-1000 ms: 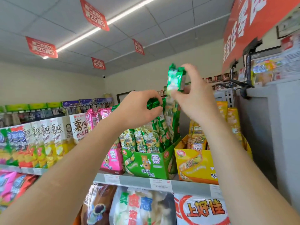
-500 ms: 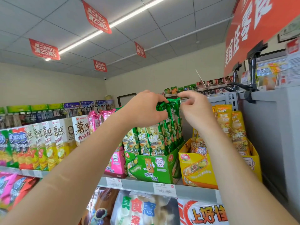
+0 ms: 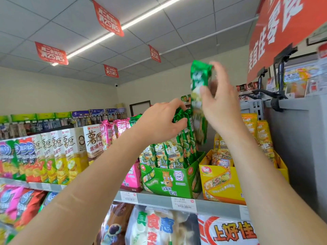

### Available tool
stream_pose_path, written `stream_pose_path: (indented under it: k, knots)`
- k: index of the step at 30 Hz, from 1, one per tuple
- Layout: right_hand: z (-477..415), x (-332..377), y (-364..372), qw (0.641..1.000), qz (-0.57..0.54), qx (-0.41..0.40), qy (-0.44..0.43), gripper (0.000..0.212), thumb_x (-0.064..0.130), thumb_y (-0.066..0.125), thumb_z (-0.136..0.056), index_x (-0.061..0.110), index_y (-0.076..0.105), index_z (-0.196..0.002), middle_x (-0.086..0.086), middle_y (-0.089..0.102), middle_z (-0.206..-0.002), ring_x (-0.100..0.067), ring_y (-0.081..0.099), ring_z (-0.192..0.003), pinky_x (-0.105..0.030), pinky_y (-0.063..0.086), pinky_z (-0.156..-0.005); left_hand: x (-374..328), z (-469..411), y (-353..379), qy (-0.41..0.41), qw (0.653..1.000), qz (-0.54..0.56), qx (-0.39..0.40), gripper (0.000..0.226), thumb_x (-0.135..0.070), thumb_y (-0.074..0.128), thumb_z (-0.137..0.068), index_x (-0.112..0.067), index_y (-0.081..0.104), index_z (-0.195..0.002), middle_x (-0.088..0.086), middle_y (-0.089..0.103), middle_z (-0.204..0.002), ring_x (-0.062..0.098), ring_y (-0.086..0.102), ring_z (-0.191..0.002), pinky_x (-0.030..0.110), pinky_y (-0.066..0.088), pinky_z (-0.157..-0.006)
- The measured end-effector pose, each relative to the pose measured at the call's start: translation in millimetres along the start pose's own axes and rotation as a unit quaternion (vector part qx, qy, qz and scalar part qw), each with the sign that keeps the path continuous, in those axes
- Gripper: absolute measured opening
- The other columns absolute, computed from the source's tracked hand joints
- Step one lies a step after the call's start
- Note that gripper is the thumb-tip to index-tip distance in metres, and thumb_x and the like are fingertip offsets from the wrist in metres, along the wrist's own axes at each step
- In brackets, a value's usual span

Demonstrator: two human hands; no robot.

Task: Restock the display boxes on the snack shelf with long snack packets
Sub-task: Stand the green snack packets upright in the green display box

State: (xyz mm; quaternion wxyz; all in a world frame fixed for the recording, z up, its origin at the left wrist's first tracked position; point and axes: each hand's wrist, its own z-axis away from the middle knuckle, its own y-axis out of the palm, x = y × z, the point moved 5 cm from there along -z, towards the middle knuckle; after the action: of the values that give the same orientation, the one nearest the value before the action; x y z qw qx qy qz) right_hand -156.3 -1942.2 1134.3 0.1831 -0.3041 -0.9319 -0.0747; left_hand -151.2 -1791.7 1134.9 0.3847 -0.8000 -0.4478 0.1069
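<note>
Above the green display box [image 3: 174, 181] on the shelf [image 3: 159, 198], right hand [image 3: 219, 105] grasps 1 green packet [image 3: 199, 96], best lowered upright into the gap while left hand [image 3: 159, 124], clenched on standing packets [image 3: 182, 137], parts them.

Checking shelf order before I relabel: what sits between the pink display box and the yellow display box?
In the head view, the green display box sits between the pink display box and the yellow display box, filled with upright green packets.

Grey shelf [image 3: 159, 198] under pink [image 3: 131, 177], green [image 3: 169, 181], yellow display boxes [image 3: 219, 186].
</note>
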Motion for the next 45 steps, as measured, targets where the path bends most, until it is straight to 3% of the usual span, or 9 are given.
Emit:
stream_pose_path:
  k: [4,10,12,17,26,33,38,42,45]
  knots:
    - [9.1,40.7,-32.0,0.968,-0.069,-0.174,-0.168,0.046,0.01,0.045,-0.102,-0.005,0.031,-0.144,-0.019,0.055,-0.126,-0.028,0.059,-0.107,-0.046,0.052,-0.085,2.0,-0.3,-0.8,-0.008,1.0,0.003,0.012,0.034,-0.044,0.05,-0.096,-0.022,0.058,-0.12,0.005,0.064,-0.089,0.019,0.051,-0.089,0.033,0.041,-0.073]
    - [42.8,43.8,-52.3,0.956,-0.148,-0.208,-0.146,0.044,0.001,0.038,-0.101,-0.013,0.028,-0.142,-0.019,0.048,-0.138,-0.018,0.055,-0.122,-0.025,0.045,-0.096,-5.1,-7.6,-14.0,-0.037,0.997,0.062,0.007,0.039,-0.048,0.046,-0.099,-0.024,0.063,-0.125,-0.002,0.069,-0.117,0.018,0.062,-0.106,0.029,0.047,-0.092]
    - [53.7,34.9,-54.8,0.964,-0.194,-0.167,-0.074,0.043,0.007,0.037,-0.102,-0.005,0.034,-0.143,-0.009,0.049,-0.14,-0.001,0.049,-0.125,-0.02,0.038,-0.104,-9.2,-3.4,-23.0,-0.038,0.995,0.083,-0.04,0.035,-0.04,0.048,-0.101,-0.022,0.063,-0.127,-0.006,0.067,-0.121,0.012,0.059,-0.112,0.025,0.043,-0.096]
    - [96.8,17.4,-41.3,0.936,-0.333,0.054,0.098,0.034,0.025,0.045,-0.096,0.027,0.055,-0.129,-0.002,0.072,-0.115,-0.024,0.067,-0.103,-0.052,0.053,-0.093,-32.2,42.9,-37.2,-0.026,0.942,0.26,-0.208,0.026,-0.024,0.049,-0.099,-0.019,0.07,-0.112,-0.01,0.071,-0.1,0.006,0.065,-0.097,0.029,0.052,-0.09]
    - [179.3,23.4,-11.6,0.747,-0.547,0.259,0.276,0.033,0.034,0.067,-0.082,0.021,0.068,-0.112,-0.014,0.074,-0.093,-0.027,0.073,-0.075,-0.031,0.059,-0.064,-62.7,134.8,0.8,-0.082,0.826,0.531,-0.167,0.03,-0.031,0.07,-0.08,-0.024,0.072,-0.108,0.006,0.075,-0.097,0.016,0.07,-0.089,0.032,0.058,-0.074]
    - [237.9,28.3,-17.9,0.768,-0.377,0.434,0.283,0.049,0.069,0.064,-0.077,0.051,0.055,-0.122,-0.003,0.072,-0.099,-0.021,0.072,-0.077,-0.025,0.054,-0.063,-31.7,169.8,15.5,-0.214,0.767,0.538,-0.276,0.039,-0.038,0.063,-0.086,-0.006,0.076,-0.104,-0.008,0.07,-0.082,0.011,0.059,-0.079,0.031,0.048,-0.075]
    - [255.9,34.8,-24.7,0.895,-0.215,0.331,0.206,0.04,0.078,0.051,-0.079,0.061,0.05,-0.115,0.011,0.072,-0.098,-0.016,0.07,-0.079,-0.04,0.054,-0.069,-21.3,180.1,26.0,-0.259,0.706,0.592,-0.289,0.037,-0.047,0.071,-0.084,-0.011,0.077,-0.095,0.006,0.061,-0.082,0.021,0.05,-0.078,0.042,0.04,-0.074]
    - [260.7,46.7,-21.4,0.913,-0.212,0.305,0.168,0.032,0.063,0.046,-0.091,0.058,0.049,-0.123,0.026,0.068,-0.109,0.0,0.068,-0.095,-0.016,0.051,-0.073,-21.7,182.8,34.9,-0.272,0.662,0.651,-0.255,0.037,-0.041,0.081,-0.073,-0.021,0.075,-0.103,0.0,0.068,-0.094,0.019,0.057,-0.089,0.042,0.048,-0.084]
    - [261.8,53.3,-18.9,0.918,-0.201,0.298,0.165,0.033,0.061,0.043,-0.093,0.052,0.051,-0.123,0.021,0.069,-0.091,-0.007,0.069,-0.081,-0.022,0.052,-0.062,-23.3,189.2,43.6,-0.28,0.651,0.672,-0.217,0.072,-0.036,0.081,-0.067,-0.02,0.057,-0.133,-0.003,0.069,-0.1,0.016,0.063,-0.094,0.035,0.052,-0.082]
